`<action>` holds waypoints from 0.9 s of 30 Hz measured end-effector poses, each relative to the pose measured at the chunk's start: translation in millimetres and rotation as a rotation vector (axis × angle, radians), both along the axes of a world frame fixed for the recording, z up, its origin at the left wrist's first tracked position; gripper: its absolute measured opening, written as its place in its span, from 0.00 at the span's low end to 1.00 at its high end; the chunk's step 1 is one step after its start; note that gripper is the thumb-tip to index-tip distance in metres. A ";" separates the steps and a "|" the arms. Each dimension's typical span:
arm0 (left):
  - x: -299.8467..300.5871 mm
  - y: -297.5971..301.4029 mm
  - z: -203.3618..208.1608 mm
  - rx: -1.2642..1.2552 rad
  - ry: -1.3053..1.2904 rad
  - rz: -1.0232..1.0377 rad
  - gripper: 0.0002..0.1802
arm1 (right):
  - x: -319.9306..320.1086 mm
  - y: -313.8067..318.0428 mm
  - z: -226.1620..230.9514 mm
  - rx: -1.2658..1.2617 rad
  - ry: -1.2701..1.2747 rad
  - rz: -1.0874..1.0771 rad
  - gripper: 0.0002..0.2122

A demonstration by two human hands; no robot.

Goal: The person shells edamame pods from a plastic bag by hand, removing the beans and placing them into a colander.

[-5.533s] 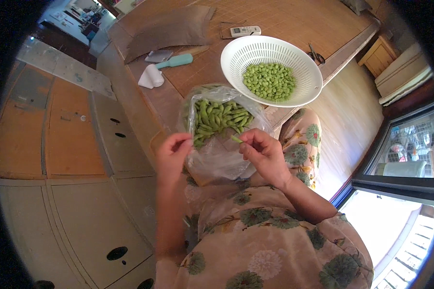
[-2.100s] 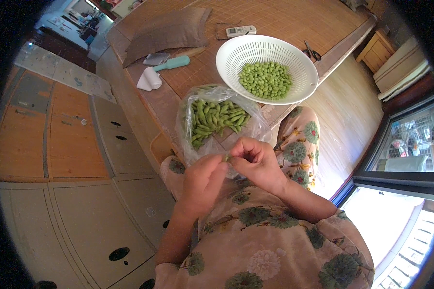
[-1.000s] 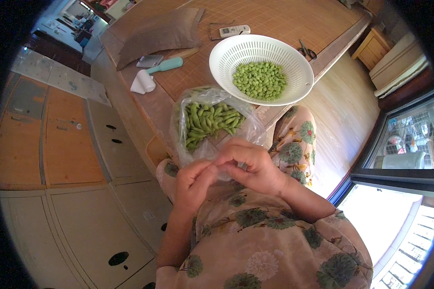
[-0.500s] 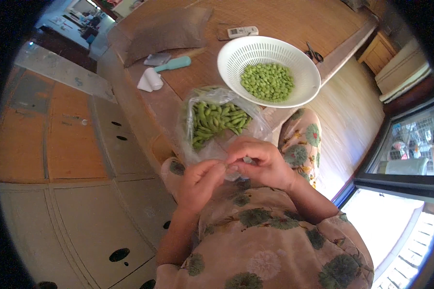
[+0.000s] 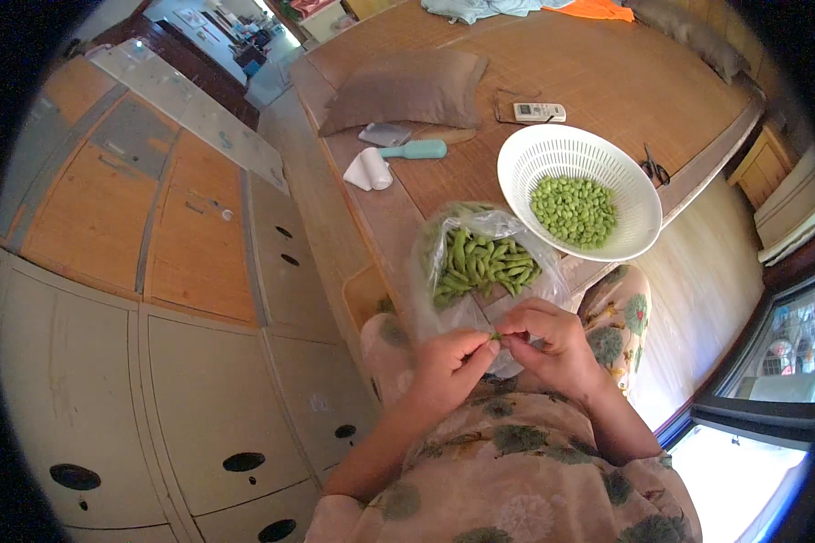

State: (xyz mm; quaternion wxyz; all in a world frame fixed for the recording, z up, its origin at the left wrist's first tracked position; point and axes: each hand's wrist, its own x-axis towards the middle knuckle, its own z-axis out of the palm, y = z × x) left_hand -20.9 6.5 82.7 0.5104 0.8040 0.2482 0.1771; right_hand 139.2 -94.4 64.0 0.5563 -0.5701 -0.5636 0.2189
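Both hands meet low over my lap, in front of a clear plastic bag (image 5: 414,290) of green soybean pods (image 5: 493,262). A small green soybean pod (image 5: 495,337) shows between the fingertips, mostly covered by them. My left hand (image 5: 451,364) pinches its left end with thumb and forefinger. Closed on the other end is my right hand (image 5: 552,347), its fingers curled. Beyond the bag, to the right, a white colander (image 5: 519,167) holds a heap of shelled green soybeans (image 5: 573,211).
On the woven mat (image 5: 466,181) lie a brown pillow (image 5: 407,90), a turquoise-handled brush (image 5: 415,150), a white paper roll (image 5: 371,170), a white remote control (image 5: 540,112) and dark scissors (image 5: 654,167). Cabinets (image 5: 217,389) stand at the left. A glass-fronted frame (image 5: 774,348) is at the right.
The whole view has swung left, so the scene sits farther right and lower. Green now shows between my fingertips, where none was plain before. Both hands remain together in front of the bag.
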 end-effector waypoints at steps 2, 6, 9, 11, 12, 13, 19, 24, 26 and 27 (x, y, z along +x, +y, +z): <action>0.0 -0.8 1.1 -0.015 0.025 0.001 0.11 | 1.2 -0.1 -1.5 0.021 0.021 -0.022 0.09; 3.5 -2.6 -2.7 -0.048 0.027 -0.019 0.10 | 14.2 4.1 -6.8 0.113 -0.036 -0.266 0.08; 4.2 -4.3 -6.7 -0.236 -0.021 -0.019 0.10 | 40.3 16.6 -6.7 0.089 0.011 -0.495 0.08; 3.3 -7.0 -0.4 -0.391 0.099 0.044 0.12 | 68.2 20.1 -9.9 0.048 -0.109 -0.622 0.08; 1.3 -7.2 2.7 -0.410 0.100 0.019 0.12 | 82.4 23.3 -18.0 0.069 -0.147 -0.618 0.09; -0.6 -5.1 5.7 -0.431 0.096 0.030 0.12 | 90.2 25.1 -21.5 0.019 -0.127 -0.640 0.12; -4.2 -0.4 -3.1 -0.498 -0.003 0.033 0.12 | 81.3 15.9 -23.1 0.029 -0.341 -0.694 0.12; 3.0 -2.2 -11.3 -0.469 -0.049 0.047 0.10 | 20.4 1.4 -17.1 -0.047 0.189 -0.114 0.06; -0.7 -2.0 -15.6 -0.431 -0.029 0.067 0.10 | 0.2 3.3 -23.3 0.111 0.223 0.039 0.05; -2.3 -1.7 -16.4 -0.390 -0.015 0.083 0.10 | -1.9 1.5 -23.7 0.109 0.232 0.044 0.05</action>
